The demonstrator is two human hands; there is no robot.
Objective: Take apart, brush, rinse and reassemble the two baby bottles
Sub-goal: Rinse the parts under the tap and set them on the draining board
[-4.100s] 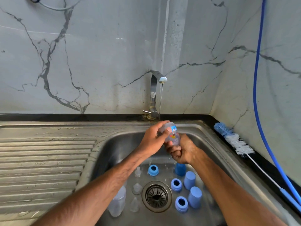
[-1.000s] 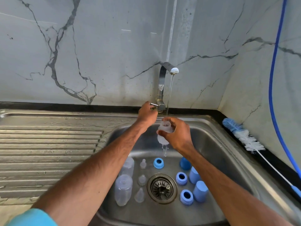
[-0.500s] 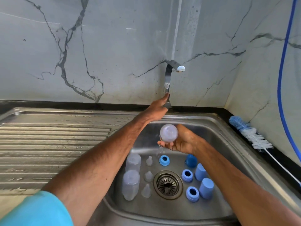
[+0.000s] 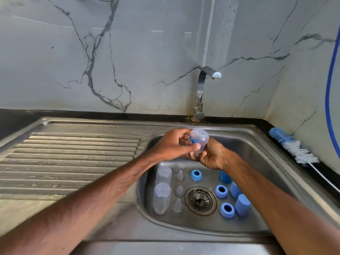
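Over the sink (image 4: 257,130) basin, clear bottle (image 4: 199,140) held base-up, both hands on it: left hand (image 4: 174,146) pinches the body, right hand (image 4: 211,157) grips the lower end. Tap (image 4: 202,85) now off; a second ago it ran, left hand at its lever. Rinse of this one looks done. Two bottles (image 4: 162,174), teats (image 4: 179,190), rings (image 4: 221,191) and caps (image 4: 242,202) wait below; reassembly not begun.

brushed steel sink (image 4: 257,137), translucent plastic bottle (image 4: 199,139)
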